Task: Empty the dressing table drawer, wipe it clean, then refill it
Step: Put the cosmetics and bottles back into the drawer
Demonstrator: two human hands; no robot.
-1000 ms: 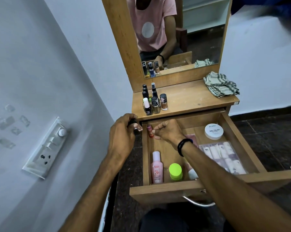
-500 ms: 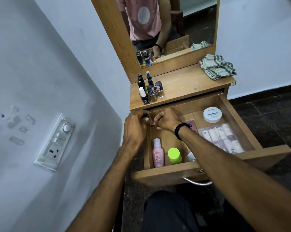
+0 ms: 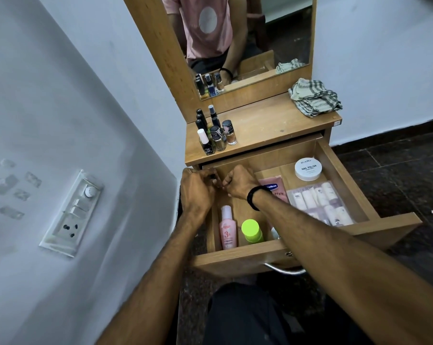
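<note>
left grip (image 3: pixel 198 192) and right grip (image 3: pixel 237 183) curled knuckle-to-knuckle at drawer (image 3: pixel 235 260) back-left corner, can't tell if clamped on anything; pink bottle (image 3: pixel 227 230) lies just nearside of left grip, long axis front-back, left nearer.

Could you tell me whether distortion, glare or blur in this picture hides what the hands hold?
Head view: wide-angle bending slants the wall and mirror; light is soft, no glare; left hand and right hand are sharp, but their curled fingers hide whatever they hold over the drawer.
</note>
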